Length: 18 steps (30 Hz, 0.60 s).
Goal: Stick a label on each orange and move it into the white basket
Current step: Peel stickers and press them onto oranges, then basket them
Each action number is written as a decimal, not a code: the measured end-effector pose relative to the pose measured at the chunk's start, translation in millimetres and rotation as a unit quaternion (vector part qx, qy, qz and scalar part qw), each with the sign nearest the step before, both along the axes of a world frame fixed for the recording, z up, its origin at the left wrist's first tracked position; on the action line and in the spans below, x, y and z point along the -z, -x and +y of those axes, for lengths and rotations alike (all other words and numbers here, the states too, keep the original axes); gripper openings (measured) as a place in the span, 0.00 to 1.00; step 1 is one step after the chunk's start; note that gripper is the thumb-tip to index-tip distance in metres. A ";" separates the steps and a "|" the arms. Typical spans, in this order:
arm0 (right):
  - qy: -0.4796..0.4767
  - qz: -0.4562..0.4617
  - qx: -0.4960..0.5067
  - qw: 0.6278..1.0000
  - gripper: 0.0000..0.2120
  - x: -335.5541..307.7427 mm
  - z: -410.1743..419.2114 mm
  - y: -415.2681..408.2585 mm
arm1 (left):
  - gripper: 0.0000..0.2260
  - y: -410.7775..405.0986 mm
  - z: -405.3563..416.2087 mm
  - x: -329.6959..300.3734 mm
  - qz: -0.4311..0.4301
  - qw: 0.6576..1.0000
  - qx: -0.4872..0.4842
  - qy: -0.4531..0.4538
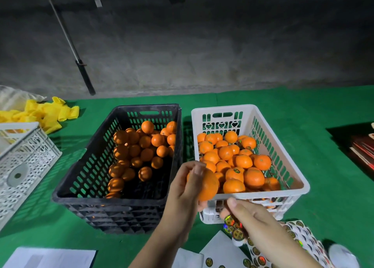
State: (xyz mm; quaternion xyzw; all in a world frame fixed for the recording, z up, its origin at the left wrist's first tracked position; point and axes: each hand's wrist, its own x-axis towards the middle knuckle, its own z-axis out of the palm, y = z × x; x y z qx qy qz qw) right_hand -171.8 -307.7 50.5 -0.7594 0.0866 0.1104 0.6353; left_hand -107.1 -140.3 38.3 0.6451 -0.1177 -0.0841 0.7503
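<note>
My left hand (187,188) grips an orange (208,184) in the air, just in front of the near-left corner of the white basket (253,195). My right hand (251,213) is below it, fingers curled, with several round shiny labels (232,227) stuck on its fingertips. The white basket holds several oranges (242,162), some with labels on them. To its left, a black crate (113,197) holds several unlabelled oranges (141,146). Sheets of round labels (299,241) lie on the green table under my right wrist.
A white lattice crate (24,162) stands at the left edge, with yellow foam nets (46,111) behind it. White paper (52,257) lies at the near left. Dark books (362,146) sit at the right edge. A grey wall rises behind the table.
</note>
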 end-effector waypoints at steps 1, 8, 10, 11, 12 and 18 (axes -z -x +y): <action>-0.001 -0.009 -0.005 1.000 0.17 6.1 -5.8 3.9 | 0.20 -5.8 -3.3 4.8 0.008 1.000 0.011 -0.013; 0.000 -0.199 0.231 0.952 0.11 47.1 -42.5 -49.5 | 0.16 -70.8 -56.6 39.1 -0.103 0.917 0.019 -0.386; -0.014 -0.243 0.246 0.938 0.13 49.1 -44.2 -69.2 | 0.22 -90.5 -74.3 49.6 -0.164 0.830 0.050 -0.531; -0.018 -0.260 0.243 0.934 0.14 49.7 -43.6 -76.9 | 0.23 -97.9 -79.4 52.5 -0.189 0.785 0.066 -0.587; -0.024 -0.271 0.240 0.932 0.15 50.4 -42.6 -83.6 | 0.22 -104.1 -81.8 55.4 -0.206 0.756 0.066 -0.618; -0.045 -0.237 0.182 0.953 0.18 76.2 -31.0 -107.3 | 0.10 -102.0 -37.1 55.4 -0.289 0.812 0.000 -0.507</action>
